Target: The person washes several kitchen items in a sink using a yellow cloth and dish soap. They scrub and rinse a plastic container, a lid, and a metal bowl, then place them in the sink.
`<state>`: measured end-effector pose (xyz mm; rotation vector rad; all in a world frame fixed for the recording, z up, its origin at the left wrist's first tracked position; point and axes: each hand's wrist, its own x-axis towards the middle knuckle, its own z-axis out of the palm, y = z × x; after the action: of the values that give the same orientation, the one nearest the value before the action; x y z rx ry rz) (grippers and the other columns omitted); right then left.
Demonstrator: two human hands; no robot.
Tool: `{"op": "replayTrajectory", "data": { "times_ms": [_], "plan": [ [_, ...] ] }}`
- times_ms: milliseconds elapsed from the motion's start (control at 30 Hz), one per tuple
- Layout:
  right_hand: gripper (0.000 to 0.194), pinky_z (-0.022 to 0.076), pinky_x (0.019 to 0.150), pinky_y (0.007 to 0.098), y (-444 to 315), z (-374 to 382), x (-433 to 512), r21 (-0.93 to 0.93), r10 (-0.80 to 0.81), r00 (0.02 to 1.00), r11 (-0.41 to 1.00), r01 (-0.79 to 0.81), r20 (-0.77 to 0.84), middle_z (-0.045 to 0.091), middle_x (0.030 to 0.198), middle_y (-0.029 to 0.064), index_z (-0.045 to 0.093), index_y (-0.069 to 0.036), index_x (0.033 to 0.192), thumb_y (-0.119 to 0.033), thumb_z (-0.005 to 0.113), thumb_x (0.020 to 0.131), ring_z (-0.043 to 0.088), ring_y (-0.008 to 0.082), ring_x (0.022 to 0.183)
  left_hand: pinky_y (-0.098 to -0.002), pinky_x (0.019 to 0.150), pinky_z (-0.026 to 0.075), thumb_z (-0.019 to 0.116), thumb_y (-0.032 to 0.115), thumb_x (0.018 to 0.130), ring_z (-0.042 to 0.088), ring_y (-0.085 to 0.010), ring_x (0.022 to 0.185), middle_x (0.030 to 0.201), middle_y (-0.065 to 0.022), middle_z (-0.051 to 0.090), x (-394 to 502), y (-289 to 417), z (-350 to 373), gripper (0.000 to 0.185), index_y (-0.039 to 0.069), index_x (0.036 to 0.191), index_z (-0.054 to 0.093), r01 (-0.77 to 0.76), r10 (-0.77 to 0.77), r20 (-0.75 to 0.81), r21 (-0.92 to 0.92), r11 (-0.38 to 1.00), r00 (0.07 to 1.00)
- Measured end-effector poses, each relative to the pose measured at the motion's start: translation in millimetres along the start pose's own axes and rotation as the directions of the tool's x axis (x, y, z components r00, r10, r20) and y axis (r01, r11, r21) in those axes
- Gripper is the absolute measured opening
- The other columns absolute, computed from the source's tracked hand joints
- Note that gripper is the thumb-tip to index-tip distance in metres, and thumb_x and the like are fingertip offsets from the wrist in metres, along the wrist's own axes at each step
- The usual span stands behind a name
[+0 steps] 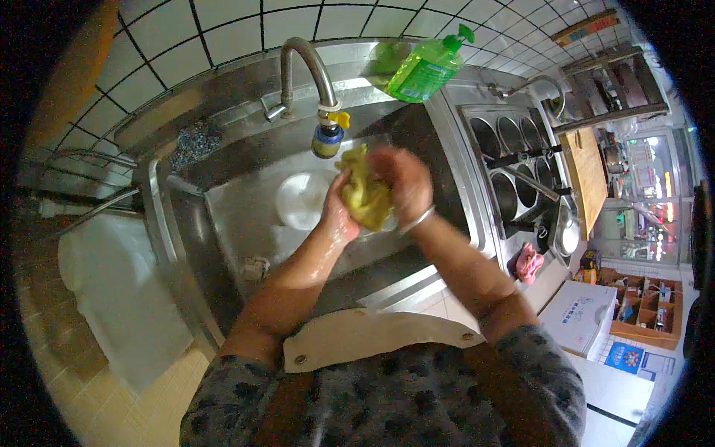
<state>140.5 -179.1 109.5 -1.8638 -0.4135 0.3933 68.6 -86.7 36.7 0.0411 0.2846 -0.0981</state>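
Over a stainless steel sink (240,223), my left hand (339,209) holds a crumpled yellow-green cloth (366,195), with its wrist wet. My right hand (408,181) is blurred at the right side of the cloth; whether its fingers grip it is hidden. A curved metal faucet (310,53) with a blue-rimmed nozzle (327,141) and a yellow lever hangs just above and left of the cloth. A white round dish (303,200) lies on the sink bottom, left of my hands. A small pale object (255,268) lies near the sink's lower left corner.
A green pump bottle (427,70) stands on the sink's back ledge. A dark scouring pad (196,144) lies at the back left corner. To the right are a metal unit with round wells (505,193), a pink cloth (528,262), a wooden board (584,179) and a white box (575,318).
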Motion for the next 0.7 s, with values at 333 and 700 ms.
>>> {"op": "replayTrajectory", "data": {
  "times_ms": [333,700],
  "plan": [
    [0.054,0.0106,0.104,0.0444,37.1,34.1,-33.3,-0.475,-0.277,0.960,0.849,0.229,-0.032,0.021,0.136,0.0231,0.023,-0.001,0.132,-0.028,0.037,0.087,0.017,0.0361,0.127,-0.0382,0.100,0.029,0.038,0.033,0.088,0.035,-0.0251,0.119,0.134,-0.0091,0.031,0.2,-20.6,23.0,0.051,0.007,0.131,0.027,-0.127,0.125,0.026,0.327,0.936,0.992],
    [0.029,0.0443,0.062,0.0286,28.4,-9.9,-23.2,-0.205,0.208,0.966,0.950,-0.237,-0.155,0.058,0.073,0.0053,0.057,0.002,0.087,-0.026,0.059,0.079,0.053,0.0117,0.068,-0.0419,0.086,0.042,0.033,0.035,0.090,0.053,-0.0270,0.096,0.106,-0.0109,0.055,-5.4,-14.6,12.7,0.038,0.006,0.108,0.050,0.159,-0.099,-0.270,0.212,0.964,0.958]
  ]
}}
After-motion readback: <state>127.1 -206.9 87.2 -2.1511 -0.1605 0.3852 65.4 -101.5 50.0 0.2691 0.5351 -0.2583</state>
